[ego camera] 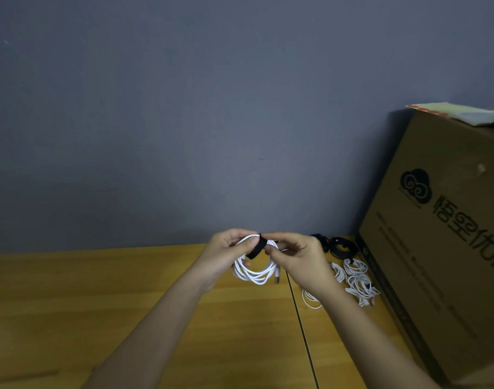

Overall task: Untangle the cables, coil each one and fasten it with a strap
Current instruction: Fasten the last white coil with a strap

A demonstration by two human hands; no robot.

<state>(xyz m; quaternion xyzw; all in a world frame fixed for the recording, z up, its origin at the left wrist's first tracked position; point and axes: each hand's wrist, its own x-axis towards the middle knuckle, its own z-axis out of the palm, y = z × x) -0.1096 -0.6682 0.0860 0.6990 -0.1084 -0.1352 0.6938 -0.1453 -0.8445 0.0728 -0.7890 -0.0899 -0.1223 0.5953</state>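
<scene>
White coiled cable (255, 272) hangs pinched in the left hand (226, 255) while the right hand (293, 255) pinches the black fabric strap (256, 249); wrapping it snug should hold the loops together.

storeroom or office corner | wooden table (100, 304) | cardboard box (436, 248) | grey wall (184, 122)

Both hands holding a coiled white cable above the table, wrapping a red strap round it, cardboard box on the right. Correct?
Not quite: the strap is black, not red, as the head view shows. The rest holds: the left hand and right hand hold the coiled white cable above the table, with the cardboard box on the right.
</scene>
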